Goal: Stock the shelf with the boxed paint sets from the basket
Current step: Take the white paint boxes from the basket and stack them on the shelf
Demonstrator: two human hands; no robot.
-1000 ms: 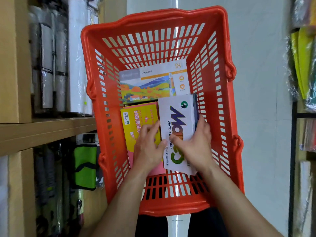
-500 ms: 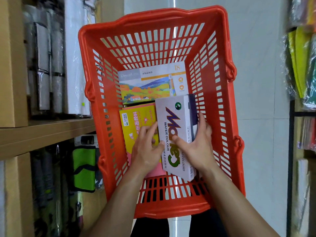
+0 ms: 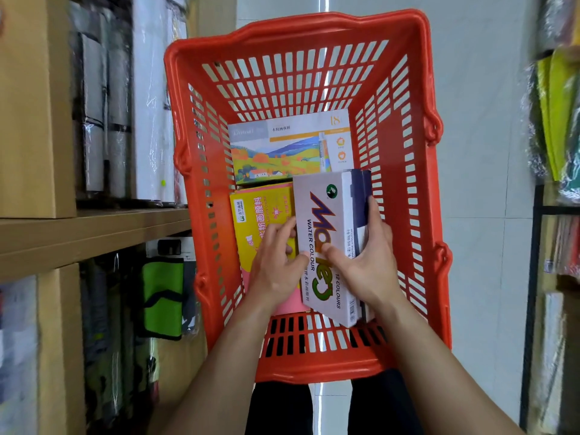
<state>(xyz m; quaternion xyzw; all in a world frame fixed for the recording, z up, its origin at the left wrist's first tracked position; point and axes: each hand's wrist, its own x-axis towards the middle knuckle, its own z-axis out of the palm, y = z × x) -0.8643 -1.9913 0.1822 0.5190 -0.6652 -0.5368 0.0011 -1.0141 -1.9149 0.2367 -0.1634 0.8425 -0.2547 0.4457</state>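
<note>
Both arms are showing bare all the way down, no sleeves coming into view anywhere along the forearms. The left hand (image 3: 276,262) and right hand (image 3: 367,262) aren't wearing anything either: no gloves, no rings I can make out, no watch or band sitting on either wrist. Nails are looking short and plain, though they're a bit blurry so hard to say more. Down at the bottom, between the arms, the person is wearing black trousers (image 3: 279,406), two dark legs showing with a bright gap running between them. Fabric is looking plain, no visible logo or pattern.
</note>
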